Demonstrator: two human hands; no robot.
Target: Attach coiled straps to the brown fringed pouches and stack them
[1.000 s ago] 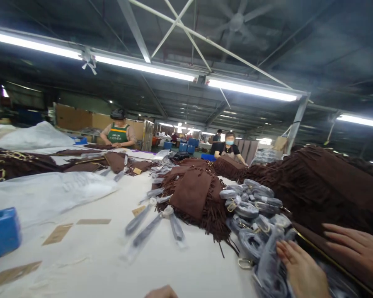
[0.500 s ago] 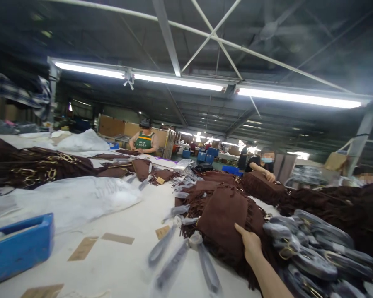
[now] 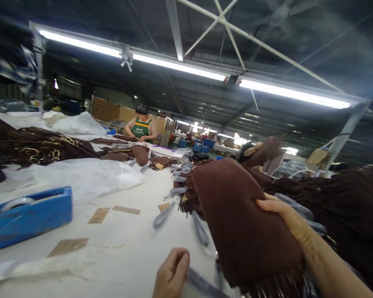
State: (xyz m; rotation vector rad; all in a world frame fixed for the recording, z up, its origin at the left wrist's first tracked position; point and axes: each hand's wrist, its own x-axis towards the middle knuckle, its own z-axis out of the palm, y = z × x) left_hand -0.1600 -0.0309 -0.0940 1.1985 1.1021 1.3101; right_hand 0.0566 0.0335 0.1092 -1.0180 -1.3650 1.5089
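A dark brown fringed bag (image 3: 242, 219) is raised in front of me, its flat side towards me and its fringe hanging at the bottom. My right hand (image 3: 278, 209) grips its right edge, thumb on the near face and the other fingers hidden behind. Low in the middle, my left hand (image 3: 171, 271) is closed with its fingers curled. A strap in greyish plastic wrap (image 3: 205, 284) runs from beside that hand towards the bag's lower edge; whether the fingers hold it is hidden. More brown fringed bags (image 3: 186, 198) lie behind the raised one.
A blue tape dispenser (image 3: 34, 217) stands at left on the white table (image 3: 124, 236), near brown paper tags (image 3: 69, 246) and white plastic sheeting (image 3: 81, 178). Brown goods with gold rings (image 3: 46, 149) lie beyond. One co-worker (image 3: 142, 126) stands across the table; another, farther right, lifts a brown piece.
My right hand has lifted the brown bag off the pile and brought it closer. My left hand has come into view at the bottom. The right-hand co-worker has raised a brown piece.
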